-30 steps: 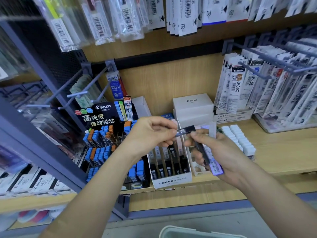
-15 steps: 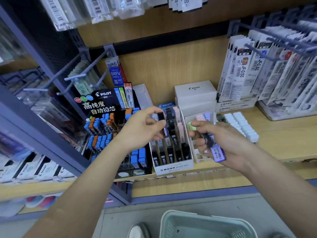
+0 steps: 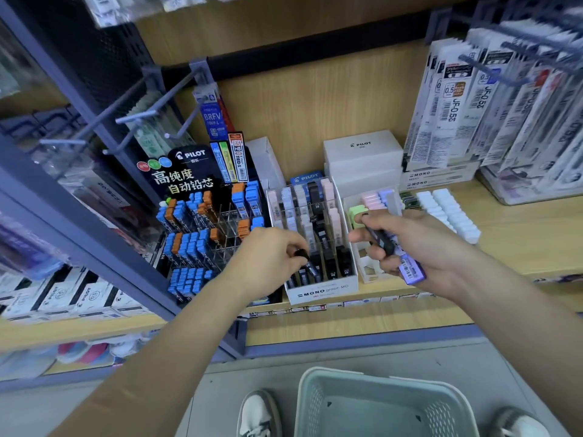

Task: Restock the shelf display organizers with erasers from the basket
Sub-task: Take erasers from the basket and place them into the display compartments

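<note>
My left hand [image 3: 268, 263] pinches a slim black case [image 3: 304, 257] and holds it down at the front left slots of the white MONO display organizer [image 3: 321, 290] on the wooden shelf. My right hand [image 3: 419, 247] grips a few slim cases, a purple one [image 3: 410, 269] with a barcode and a dark one, just right of that organizer. A second white organizer [image 3: 366, 266] with pink, lilac and green pieces stands behind my right hand. The grey basket [image 3: 378, 405] sits on the floor below, between my shoes.
A black PILOT lead display [image 3: 202, 222] with blue and orange cases stands left of the MONO organizer. White PILOT boxes [image 3: 362, 156] sit at the back. Hanging refill packs [image 3: 492, 102] fill the right side, bare metal hooks [image 3: 135, 121] jut out at upper left.
My left hand has taken the black case from my right hand's fingers and lowered it down to the front of the MONO organizer. The view has tilted down, showing the basket.
</note>
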The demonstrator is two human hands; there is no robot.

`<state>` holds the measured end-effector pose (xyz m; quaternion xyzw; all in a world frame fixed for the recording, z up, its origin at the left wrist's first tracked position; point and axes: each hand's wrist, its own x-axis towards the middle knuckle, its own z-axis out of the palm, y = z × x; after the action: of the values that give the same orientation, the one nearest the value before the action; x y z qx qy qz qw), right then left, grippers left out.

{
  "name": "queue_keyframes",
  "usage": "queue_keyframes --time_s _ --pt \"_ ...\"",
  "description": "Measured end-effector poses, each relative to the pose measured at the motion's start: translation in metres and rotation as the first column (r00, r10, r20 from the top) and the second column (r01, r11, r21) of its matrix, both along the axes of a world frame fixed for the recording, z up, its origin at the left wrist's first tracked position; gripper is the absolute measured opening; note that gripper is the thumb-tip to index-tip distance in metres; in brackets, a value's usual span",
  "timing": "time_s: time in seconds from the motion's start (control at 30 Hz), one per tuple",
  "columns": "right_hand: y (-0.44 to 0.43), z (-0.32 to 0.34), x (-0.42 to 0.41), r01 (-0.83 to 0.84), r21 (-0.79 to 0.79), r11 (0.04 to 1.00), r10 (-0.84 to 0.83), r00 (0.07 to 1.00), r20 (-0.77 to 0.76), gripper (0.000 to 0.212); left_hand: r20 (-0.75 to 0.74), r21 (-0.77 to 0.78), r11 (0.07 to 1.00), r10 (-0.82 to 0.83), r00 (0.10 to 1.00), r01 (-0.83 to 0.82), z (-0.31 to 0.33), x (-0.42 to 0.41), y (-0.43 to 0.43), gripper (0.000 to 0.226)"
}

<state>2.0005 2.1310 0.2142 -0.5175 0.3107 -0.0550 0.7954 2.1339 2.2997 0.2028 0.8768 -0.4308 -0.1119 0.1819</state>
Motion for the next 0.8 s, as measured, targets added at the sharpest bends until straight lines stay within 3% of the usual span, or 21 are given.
queue_keyframes --time_s 0.27,0.6,0.8 --pt "0.004 -0.003 0.003 -0.042 0.014 0.999 0.042 0.999 0.029 0.015 0.181 0.047 0.992 -0.123 0.976 0.117 -0.025 -0.006 -0.01 0.028" --pt "0.006 -0.007 0.0 -0.085 -0.036 0.996 0.087 0.994 0.061 0.011 0.345 0.038 0.967 -0.248 0.905 0.251 -0.048 -0.005 -0.013 0.022" --pt "0.009 -0.007 -0.003 -0.112 0.032 0.993 0.111 0.993 0.039 0.012 0.332 0.044 0.962 -0.269 0.904 0.27 -0.047 -0.004 -0.015 0.028"
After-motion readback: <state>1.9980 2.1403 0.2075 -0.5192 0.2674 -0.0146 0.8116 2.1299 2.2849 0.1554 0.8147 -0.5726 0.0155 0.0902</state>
